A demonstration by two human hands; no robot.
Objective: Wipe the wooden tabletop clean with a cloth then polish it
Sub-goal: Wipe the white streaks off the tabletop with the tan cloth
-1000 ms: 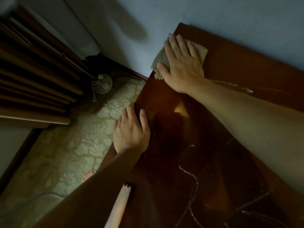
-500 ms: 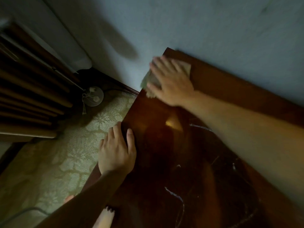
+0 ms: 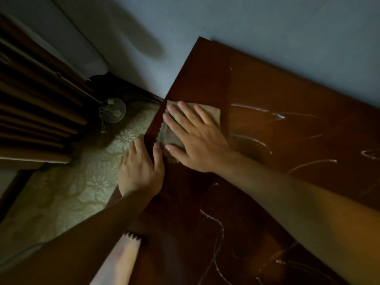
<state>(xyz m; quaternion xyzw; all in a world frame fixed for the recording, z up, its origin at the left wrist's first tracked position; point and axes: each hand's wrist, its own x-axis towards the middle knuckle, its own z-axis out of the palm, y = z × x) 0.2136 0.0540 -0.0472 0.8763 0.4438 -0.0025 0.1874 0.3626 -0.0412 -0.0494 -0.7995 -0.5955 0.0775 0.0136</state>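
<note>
A dark reddish wooden tabletop (image 3: 267, 95) runs from the wall corner toward me, marked with several pale curved streaks (image 3: 257, 109). A beige cloth (image 3: 211, 112) lies near the table's left edge. My right hand (image 3: 197, 136) presses flat on it with fingers spread and straight. My left hand (image 3: 141, 167) rests over the table's left edge just beside the cloth, thumb on top of the wood and fingers down the side.
A second pale cloth (image 3: 121, 262) with a zigzag edge hangs over the near left edge. A patterned carpet (image 3: 67, 192) lies left of the table. Dark curtain folds (image 3: 30, 112) and a round lamp base (image 3: 114, 112) with a cord stand at the far left. A wall (image 3: 267, 27) backs the table.
My right hand has slid the cloth from the far corner of the table back along the left edge toward my left hand. The left hand stays on the edge.
</note>
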